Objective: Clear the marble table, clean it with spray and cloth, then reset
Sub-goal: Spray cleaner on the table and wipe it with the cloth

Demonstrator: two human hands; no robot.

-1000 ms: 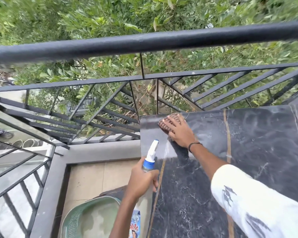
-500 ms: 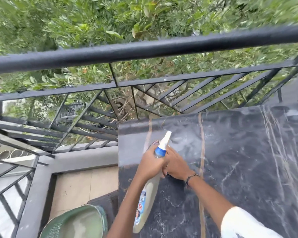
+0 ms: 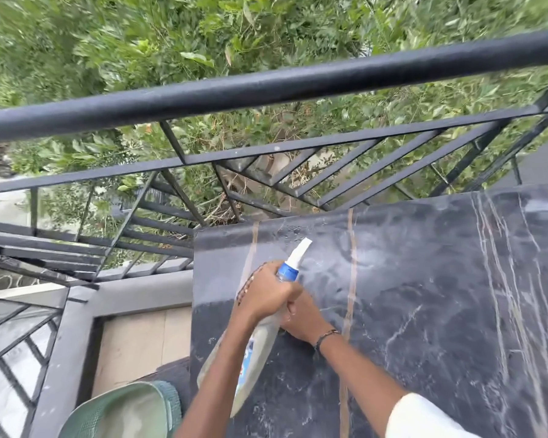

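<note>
A pale, translucent spray bottle with a blue collar and white nozzle is gripped at its neck by the left hand, fingers curled round it, at centre frame; a cloudy liquid is seen inside, and its colourful label cannot be read. A patterned cloth is glimpsed behind that hand. The right hand, partly hidden, is laid on the dark, white-veined marble table; its finger state cannot be told. A green mesh-sided plastic tub is seen lower left, beneath a black metal railing.
</note>
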